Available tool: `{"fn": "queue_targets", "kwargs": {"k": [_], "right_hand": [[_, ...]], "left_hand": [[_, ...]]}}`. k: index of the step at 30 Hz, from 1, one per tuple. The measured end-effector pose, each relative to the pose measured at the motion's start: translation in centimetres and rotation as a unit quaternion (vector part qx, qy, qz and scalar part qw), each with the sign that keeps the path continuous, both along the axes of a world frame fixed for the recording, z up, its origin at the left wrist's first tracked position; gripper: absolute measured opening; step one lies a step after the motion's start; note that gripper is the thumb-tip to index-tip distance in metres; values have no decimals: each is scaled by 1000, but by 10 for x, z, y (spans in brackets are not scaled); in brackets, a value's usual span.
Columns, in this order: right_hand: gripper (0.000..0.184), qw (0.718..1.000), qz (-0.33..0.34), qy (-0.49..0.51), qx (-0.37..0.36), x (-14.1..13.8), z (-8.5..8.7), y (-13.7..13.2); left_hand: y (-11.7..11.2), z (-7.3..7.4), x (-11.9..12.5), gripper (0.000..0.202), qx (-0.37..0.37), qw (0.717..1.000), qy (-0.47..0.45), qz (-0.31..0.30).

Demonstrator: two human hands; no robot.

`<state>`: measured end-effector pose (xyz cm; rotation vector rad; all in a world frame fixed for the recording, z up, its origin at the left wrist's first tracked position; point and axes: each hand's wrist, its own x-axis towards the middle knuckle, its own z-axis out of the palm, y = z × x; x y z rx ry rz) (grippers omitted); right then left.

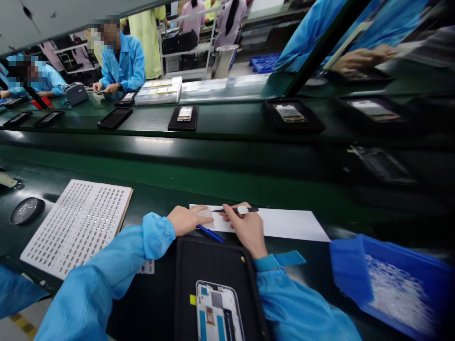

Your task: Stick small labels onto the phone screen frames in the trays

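Right hand pinching dark tweezers, left hand flat steadying white sheet; tiny, probably flimsy sticker, best edge-held.

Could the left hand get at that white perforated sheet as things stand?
Probably yes. The left hand rests on the paper, seemingly holding only a blue pen, and the sheet lies uncovered just to its left with nothing between.
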<state>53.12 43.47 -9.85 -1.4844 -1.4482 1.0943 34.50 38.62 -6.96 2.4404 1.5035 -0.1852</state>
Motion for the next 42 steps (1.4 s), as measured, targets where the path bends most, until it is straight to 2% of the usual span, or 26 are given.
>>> {"fn": "queue_targets", "kwargs": {"k": [8, 18, 23, 32, 42], "right_hand": [[42, 1000, 1, 4, -8, 1, 0, 0], [45, 1000, -3, 9, -25, 0, 2, 0], [45, 1000, -14, 8, -20, -1, 4, -1], [41, 1000, -5, 6, -21, 0, 0, 2], [45, 995, -25, 84, -51, -1, -4, 7]], "left_hand": [[0, -1, -1, 50, 9, 1000, 5, -2], [-1, 6, 0, 47, -4, 1000, 11, -6], [0, 4, -1, 48, 2, 1000, 18, -9], [0, 6, 0, 48, -10, 999, 39, -8], [1, 10, 1, 49, -16, 999, 41, -5]]}}
